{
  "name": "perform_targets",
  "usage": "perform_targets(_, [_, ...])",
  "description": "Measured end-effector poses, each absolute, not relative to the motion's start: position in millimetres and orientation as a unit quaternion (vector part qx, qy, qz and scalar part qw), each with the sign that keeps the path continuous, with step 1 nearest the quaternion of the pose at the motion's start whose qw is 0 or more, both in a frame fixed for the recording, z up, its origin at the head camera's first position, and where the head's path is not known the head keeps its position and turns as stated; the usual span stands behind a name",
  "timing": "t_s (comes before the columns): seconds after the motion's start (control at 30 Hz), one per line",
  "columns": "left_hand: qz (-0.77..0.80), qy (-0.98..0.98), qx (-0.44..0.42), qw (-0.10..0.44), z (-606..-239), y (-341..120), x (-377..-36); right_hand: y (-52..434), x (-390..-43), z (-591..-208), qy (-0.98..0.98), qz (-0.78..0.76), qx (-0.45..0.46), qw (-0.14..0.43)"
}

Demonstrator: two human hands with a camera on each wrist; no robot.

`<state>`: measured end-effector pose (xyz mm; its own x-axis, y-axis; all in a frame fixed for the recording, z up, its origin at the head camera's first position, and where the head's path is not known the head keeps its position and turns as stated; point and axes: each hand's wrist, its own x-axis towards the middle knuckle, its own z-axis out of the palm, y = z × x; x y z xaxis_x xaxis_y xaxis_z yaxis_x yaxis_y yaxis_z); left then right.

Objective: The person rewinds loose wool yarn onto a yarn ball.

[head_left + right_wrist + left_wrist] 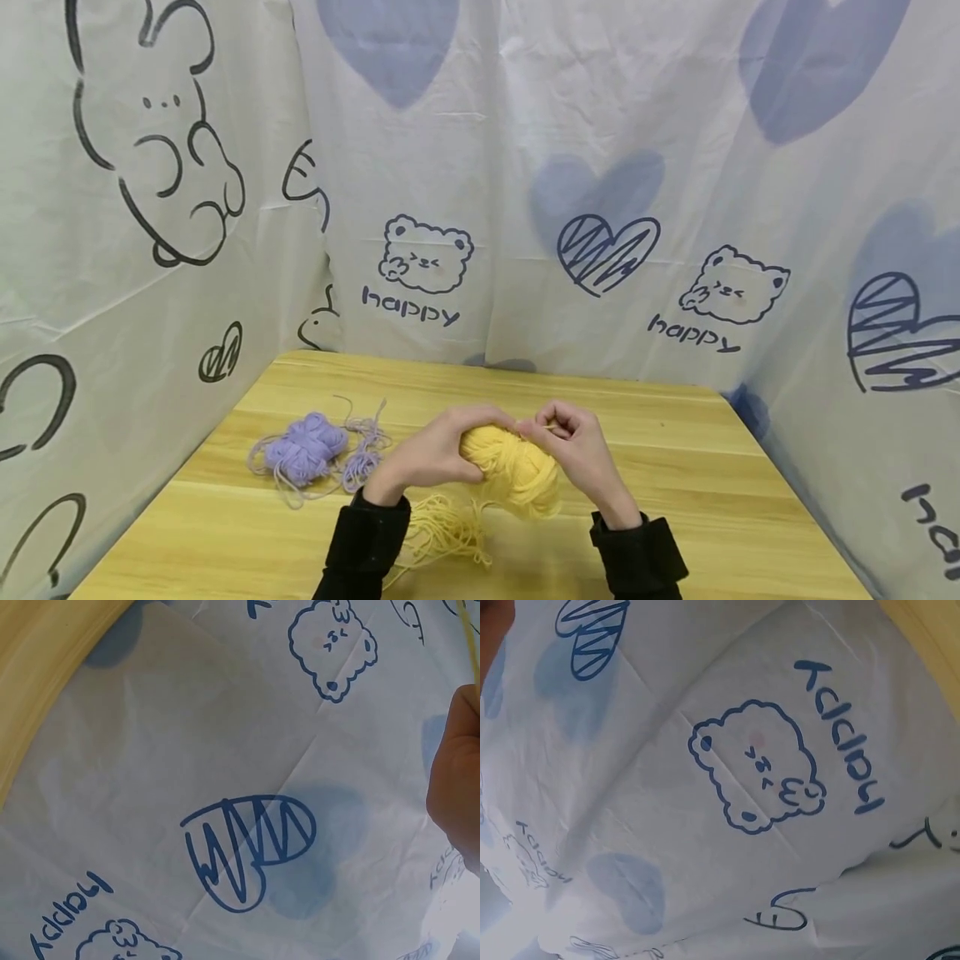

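Note:
A ball of yellow yarn (517,471) is held above the table in the head view. My left hand (438,446) grips its left side, thumb in front and fingers over the top. At the ball's upper right, my right hand (577,450) pinches a yellow strand (553,427) between thumb and curled fingers. Loose yellow yarn (446,533) lies tangled on the table below the ball. In the right wrist view, part of the right hand (457,776) shows at the right edge. Only a sliver of the left hand (491,634) enters the left wrist view.
A skein of purple yarn (306,448) lies on the left of the wooden table (712,500), with loose purple strands (363,462) beside it. White cloth with printed hearts and bears (510,250) hangs behind the table and along its sides.

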<state>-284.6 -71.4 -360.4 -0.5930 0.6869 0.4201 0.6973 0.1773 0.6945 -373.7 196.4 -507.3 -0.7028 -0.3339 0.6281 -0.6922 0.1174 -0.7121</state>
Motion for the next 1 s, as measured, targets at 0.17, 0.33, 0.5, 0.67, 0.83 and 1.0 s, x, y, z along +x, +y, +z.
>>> perform_targets(0.17, [-0.518, -0.731, -0.443, -0.01, -353, -76, -284, 168, -311, -414, -0.703, 0.59, 0.373, 0.138])
perform_targets(0.33, [-0.579, -0.708, -0.404, -0.018, -350, -78, -281, 153, -283, -374, -0.707, 0.597, 0.363, 0.11])
perform_targets(0.5, [-0.646, -0.683, -0.341, 0.0, -348, -78, -279, 150, -284, -376, -0.749, 0.563, 0.33, 0.116])
perform_targets(0.67, [-0.663, -0.69, -0.285, 0.058, -346, -73, -279, 150, -285, -381, -0.792, 0.553, 0.247, 0.08])
perform_targets(0.83, [-0.646, -0.716, -0.236, 0.122, -346, -66, -280, 152, -283, -380, -0.78, 0.584, 0.223, 0.044])
perform_targets(1.0, [-0.618, -0.739, -0.201, 0.176, -347, -64, -280, 151, -280, -376, -0.78, 0.582, 0.228, 0.038])
